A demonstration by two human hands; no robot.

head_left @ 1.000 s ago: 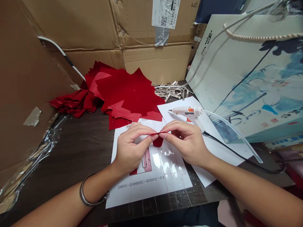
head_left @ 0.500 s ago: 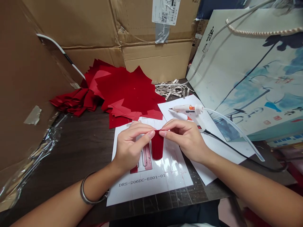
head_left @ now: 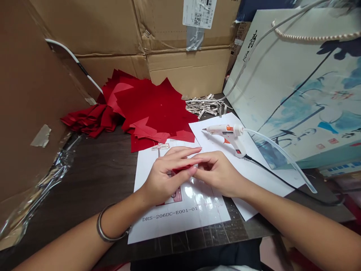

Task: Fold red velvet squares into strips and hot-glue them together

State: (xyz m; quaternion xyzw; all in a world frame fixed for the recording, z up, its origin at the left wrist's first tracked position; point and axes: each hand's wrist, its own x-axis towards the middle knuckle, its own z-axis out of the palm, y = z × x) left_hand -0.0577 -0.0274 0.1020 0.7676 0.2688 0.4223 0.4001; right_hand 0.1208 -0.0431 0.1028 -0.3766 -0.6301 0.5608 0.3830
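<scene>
Between my two hands is a piece of red fabric (head_left: 182,168), mostly hidden by the fingers. My left hand (head_left: 172,169) pinches it between thumb and fingers. Its fingertips meet those of my right hand (head_left: 216,171), which is also closed on the fabric. Both hands hover over a white printed sheet (head_left: 158,229) with a drawing and the code DRS-206DC-E001-01. A small metal clip (head_left: 160,146) lies near the sheet's top. Beyond my right hand, a white and orange glue gun (head_left: 232,137) rests on another white paper (head_left: 254,188).
A heap of red fabric pieces (head_left: 152,107) lies at the back, with folded red pieces (head_left: 93,119) at its left. Many metal clips (head_left: 207,106) are piled behind. Cardboard (head_left: 188,71) walls the back and left; a painted paper bag (head_left: 299,86) stands right. The glue gun's black cord (head_left: 270,173) runs right.
The red fabric strip hung down between my fingertips; now it is turned up and mostly covered by my hands. The left fingers have stretched across towards the right hand.
</scene>
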